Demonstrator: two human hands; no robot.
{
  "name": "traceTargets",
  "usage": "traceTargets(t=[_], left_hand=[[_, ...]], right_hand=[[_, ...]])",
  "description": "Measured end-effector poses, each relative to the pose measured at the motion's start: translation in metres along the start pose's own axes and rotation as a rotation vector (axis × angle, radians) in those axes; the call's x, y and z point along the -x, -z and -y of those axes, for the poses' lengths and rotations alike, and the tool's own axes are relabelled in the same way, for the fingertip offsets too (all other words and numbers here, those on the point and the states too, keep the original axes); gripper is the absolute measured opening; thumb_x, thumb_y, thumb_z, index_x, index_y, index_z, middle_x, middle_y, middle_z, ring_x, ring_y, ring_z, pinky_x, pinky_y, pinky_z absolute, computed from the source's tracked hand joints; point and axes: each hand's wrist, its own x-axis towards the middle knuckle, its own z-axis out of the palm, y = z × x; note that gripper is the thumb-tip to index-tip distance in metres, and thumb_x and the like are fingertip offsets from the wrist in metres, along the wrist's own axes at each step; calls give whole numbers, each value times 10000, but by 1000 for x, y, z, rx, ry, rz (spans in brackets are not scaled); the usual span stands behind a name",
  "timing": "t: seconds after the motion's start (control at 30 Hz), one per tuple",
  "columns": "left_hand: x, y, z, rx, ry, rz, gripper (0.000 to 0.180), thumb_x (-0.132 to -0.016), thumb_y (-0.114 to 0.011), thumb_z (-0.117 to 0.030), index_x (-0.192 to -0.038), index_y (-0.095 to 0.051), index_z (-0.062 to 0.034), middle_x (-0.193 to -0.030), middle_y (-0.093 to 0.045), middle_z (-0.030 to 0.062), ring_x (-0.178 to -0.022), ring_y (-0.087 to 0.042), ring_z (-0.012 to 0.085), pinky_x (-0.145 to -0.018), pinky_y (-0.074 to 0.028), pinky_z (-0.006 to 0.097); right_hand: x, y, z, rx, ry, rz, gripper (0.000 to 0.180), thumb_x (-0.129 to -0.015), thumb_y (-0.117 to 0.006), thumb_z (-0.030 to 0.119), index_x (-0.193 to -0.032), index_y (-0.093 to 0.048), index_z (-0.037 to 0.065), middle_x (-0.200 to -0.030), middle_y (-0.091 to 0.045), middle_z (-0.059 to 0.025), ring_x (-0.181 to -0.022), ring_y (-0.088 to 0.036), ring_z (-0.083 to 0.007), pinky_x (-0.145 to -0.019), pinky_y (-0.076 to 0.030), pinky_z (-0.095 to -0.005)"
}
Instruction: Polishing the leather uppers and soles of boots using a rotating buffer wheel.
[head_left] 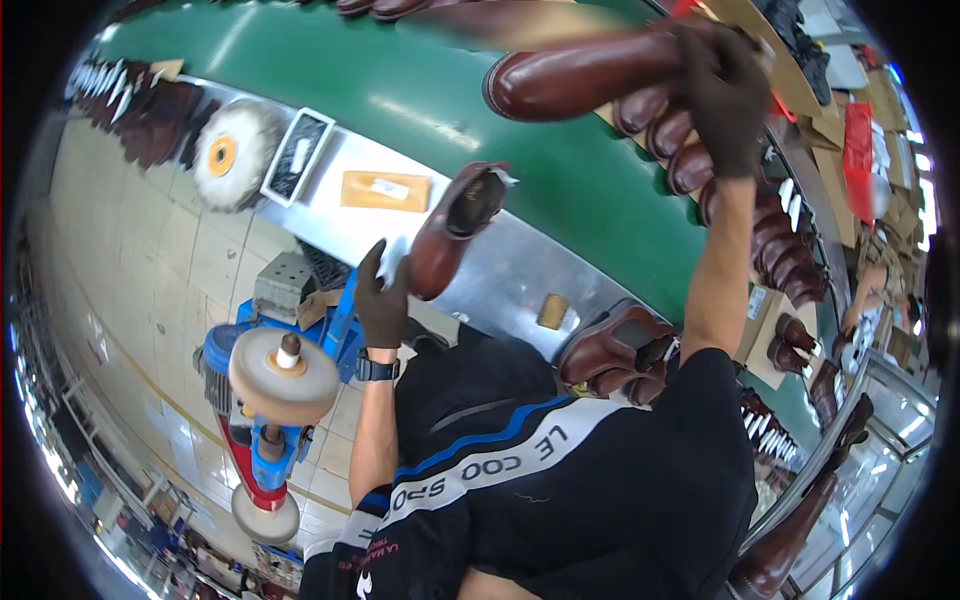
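Brown leather everywhere in the head view, so here's how it sits. The gloved right hand [725, 100] is clamped round the ankle end of a glossy boot [590, 78], up over the green belt [590, 190]. Holding it from that end leaves the toe free, pointing left, and my guess is that's to keep fingers off the polished front. Some brown blur is just above it, can't tell what.

The gloved left hand [383, 305] has nothing in it: thumb and fingers apart, right beside the toe of a second shoe [440, 255]. Can't tell if they touch. That shoe is on the metal ledge [520, 250], opening up, toe toward the wearer, probably for easy reach.

Same ledge has a tan block [372, 192] and a small yellowish pad [553, 311], likely parked there to be handy. More boots [690, 165] line up along the belt's far side, toes facing in, maybe so they're quick to grab.
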Motion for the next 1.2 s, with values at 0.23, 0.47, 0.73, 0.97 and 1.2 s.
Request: traceTargets(t=[0.23, 0.47, 0.73, 0.97, 1.2], left_hand=[[23, 40, -98, 1239, -500, 57, 1070, -654, -774, -207, -1425, -36, -137, -1305, -409, 215, -1178, -460, 319, -961, -419, 445], [56, 66, -17, 1861, 35, -134, 481, -765, -598, -247, -1189, -421, -107, -1070, -546, 186, -978, -556, 316, -905, -446, 427], [145, 13, 157, 2189, 619, 168, 655, -911, -322, -551, -1273, -415, -14, -1268, -485, 154, -1153, -461, 304, -1017, -333, 427], [144, 45, 208, 2262, 608, -85, 661, -917, -264, -533, -1250, -416, 17, -1261, -472, 212, -1176, -438, 331, -1040, -301, 429], [170, 69, 195, 1264, 132, -50, 353, -951, -349, -239, -1151, -496, 11, -1103, -584, 139, -1006, -546, 246, -922, -420, 355]], right_hand=[[130, 1, 148, -392, -170, 63, 144, -774, -701, 67, -876, -622, 4, -650, -585, 1, -533, -505, -40, -475, -395, -171], [213, -15, 152, 176, 305, 9, 863, -589, -842, 144, -1297, -370, -4, -1274, -433, -147, -1156, -445, -276, -976, -364, -381], [332, -45, 124, -333, -824, 1526, 273, -711, -597, 94, -977, -587, 34, -959, -586, -43, -906, -547, -174, -833, -443, -326], [387, -98, 147, -630, -1065, 1377, 226, -716, -593, 117, -915, -610, 11, -900, -606, -52, -838, -568, -145, -785, -445, -277], [402, -61, 116, -325, -649, 1483, 357, -625, -714, 113, -951, -615, 9, -972, -621, -76, -853, -597, -179, -740, -501, -337]])
